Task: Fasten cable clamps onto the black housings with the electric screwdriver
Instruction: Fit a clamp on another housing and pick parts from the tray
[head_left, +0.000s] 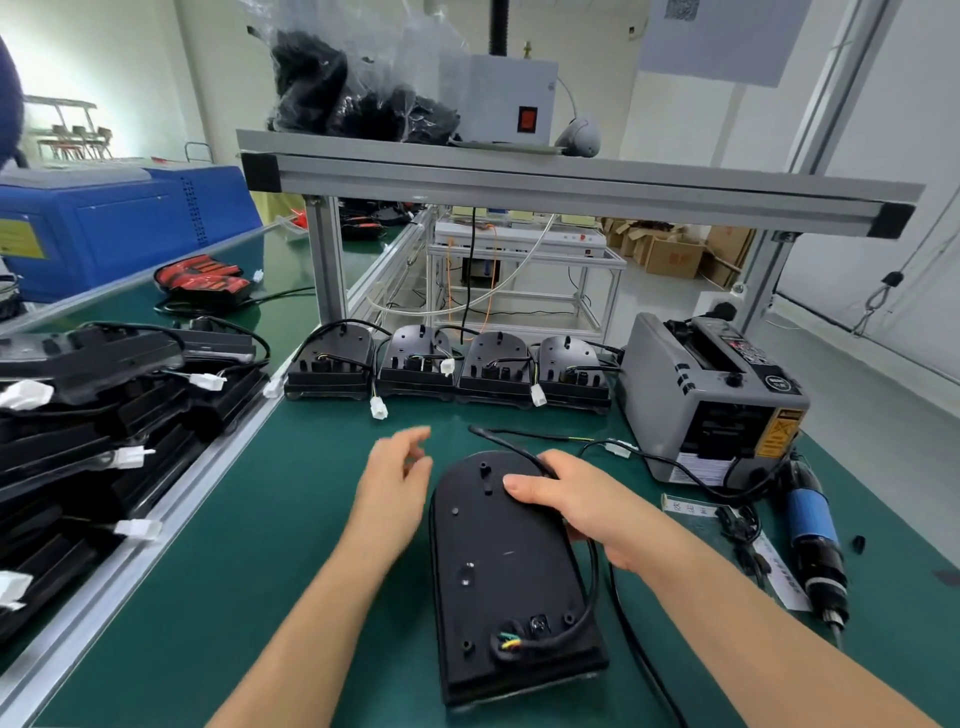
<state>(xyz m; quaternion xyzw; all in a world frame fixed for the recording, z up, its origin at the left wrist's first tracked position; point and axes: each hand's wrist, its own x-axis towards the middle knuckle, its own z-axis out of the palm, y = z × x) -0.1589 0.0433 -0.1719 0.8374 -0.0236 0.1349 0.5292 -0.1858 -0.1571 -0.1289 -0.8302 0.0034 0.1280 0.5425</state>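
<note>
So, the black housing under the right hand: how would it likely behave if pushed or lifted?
The black housing looks like rigid moulded plastic, so it probably lifts as one stiff piece. Lying flat and broad on the green mat, it likely slides rather than tips. Its attached cable looks floppy and may trail.

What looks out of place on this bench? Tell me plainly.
Nothing spilled or broken. A small black part lies loose on the mat right of the electric screwdriver, and the housings stacked at left sit jumbled, unlike the tidy row of four.
</note>
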